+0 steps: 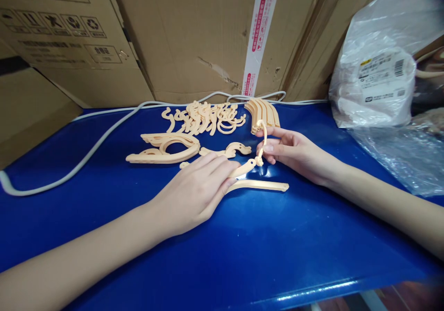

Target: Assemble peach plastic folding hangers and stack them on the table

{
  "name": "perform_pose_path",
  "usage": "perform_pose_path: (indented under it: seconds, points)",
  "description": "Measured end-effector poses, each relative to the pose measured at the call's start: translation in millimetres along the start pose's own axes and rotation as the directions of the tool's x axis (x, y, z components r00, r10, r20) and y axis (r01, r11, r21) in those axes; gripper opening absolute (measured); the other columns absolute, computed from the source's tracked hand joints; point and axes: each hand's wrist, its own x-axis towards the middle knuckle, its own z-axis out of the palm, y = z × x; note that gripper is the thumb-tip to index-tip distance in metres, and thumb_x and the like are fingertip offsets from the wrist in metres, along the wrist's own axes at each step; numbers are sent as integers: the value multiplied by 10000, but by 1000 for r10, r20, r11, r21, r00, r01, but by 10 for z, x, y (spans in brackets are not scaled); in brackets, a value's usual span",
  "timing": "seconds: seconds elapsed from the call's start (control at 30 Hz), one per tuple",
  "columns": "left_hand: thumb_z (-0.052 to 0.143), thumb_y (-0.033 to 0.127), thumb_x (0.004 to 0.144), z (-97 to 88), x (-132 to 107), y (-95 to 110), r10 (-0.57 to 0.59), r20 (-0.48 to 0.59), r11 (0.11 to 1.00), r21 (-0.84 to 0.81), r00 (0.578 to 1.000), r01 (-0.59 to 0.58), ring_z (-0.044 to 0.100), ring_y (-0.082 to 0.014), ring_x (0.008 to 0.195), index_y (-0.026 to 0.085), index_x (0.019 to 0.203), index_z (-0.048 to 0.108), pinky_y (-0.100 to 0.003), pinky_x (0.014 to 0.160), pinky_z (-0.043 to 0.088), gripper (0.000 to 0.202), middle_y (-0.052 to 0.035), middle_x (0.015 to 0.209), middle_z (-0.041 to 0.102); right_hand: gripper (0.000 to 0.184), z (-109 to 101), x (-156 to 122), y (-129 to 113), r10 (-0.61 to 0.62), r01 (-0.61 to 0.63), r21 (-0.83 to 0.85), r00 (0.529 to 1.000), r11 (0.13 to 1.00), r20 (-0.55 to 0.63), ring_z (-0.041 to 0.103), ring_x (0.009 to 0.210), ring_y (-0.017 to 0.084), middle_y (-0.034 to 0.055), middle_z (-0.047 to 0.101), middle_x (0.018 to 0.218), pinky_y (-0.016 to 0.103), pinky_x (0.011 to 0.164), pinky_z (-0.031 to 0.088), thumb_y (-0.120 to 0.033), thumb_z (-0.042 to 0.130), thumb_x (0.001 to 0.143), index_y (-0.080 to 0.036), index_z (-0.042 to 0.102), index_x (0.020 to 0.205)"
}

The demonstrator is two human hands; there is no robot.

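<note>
My left hand is closed around a beige plastic arm piece, whose rounded end with a hole points to the right. In my right hand, a slim curved beige hook piece is pinched upright between thumb and fingers. Its lower end is right at the holed end of the arm piece; whether the two are joined I cannot tell. A long beige arm piece extends from beneath my left hand over the blue tabletop. Just beyond my fingers lie short curved beige pieces.
A loose heap of beige hook pieces lies at the back, beside a neat stack of curved arms. Larger beige assembled pieces sit left. A white cable crosses behind. Cardboard boxes and a plastic-wrapped roll border the table.
</note>
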Motion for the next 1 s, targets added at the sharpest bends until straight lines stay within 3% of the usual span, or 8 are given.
perform_pose_path:
  seconds: [0.27, 0.53, 0.7, 1.0]
  points:
    - [339, 185, 1038, 31, -3, -6, 121, -84, 988, 107, 989, -112, 569, -224, 941, 92, 1093, 595, -340, 856, 432, 278, -93, 969, 640, 404, -9, -1, 22, -24, 24, 7, 999, 1000, 46, 529, 686, 84, -4, 692, 839, 236, 660, 414, -243, 801, 771, -183, 652, 1141]
    - [383, 133, 1020, 49, 2, -2, 175, -113, 971, 186, 978, -152, 578, -232, 1019, 72, 1132, 595, -342, 921, 440, 247, -105, 1011, 664, 350, 7, -31, 4, -40, 39, 38, 998, 999, 42, 535, 655, 75, -7, 707, 790, 223, 646, 420, -210, 793, 771, -179, 655, 1091]
    - [392, 141, 1020, 47, 1, -6, 178, -140, 969, 198, 974, -149, 590, -228, 974, 61, 1087, 616, -332, 886, 455, 248, -110, 988, 670, 373, 35, -40, -7, -22, 21, 51, 1000, 998, 18, 526, 600, 70, -14, 697, 742, 221, 606, 415, -226, 803, 751, -167, 633, 1078]
    - [416, 70, 982, 61, -12, -1, 178, -131, 957, 254, 975, -140, 592, -228, 890, 79, 1122, 588, -333, 816, 464, 222, -96, 952, 657, 463, 61, -34, -24, 43, -40, 61, 998, 997, -40, 404, 506, 40, -40, 632, 666, 205, 489, 291, -277, 855, 680, -157, 615, 1057]
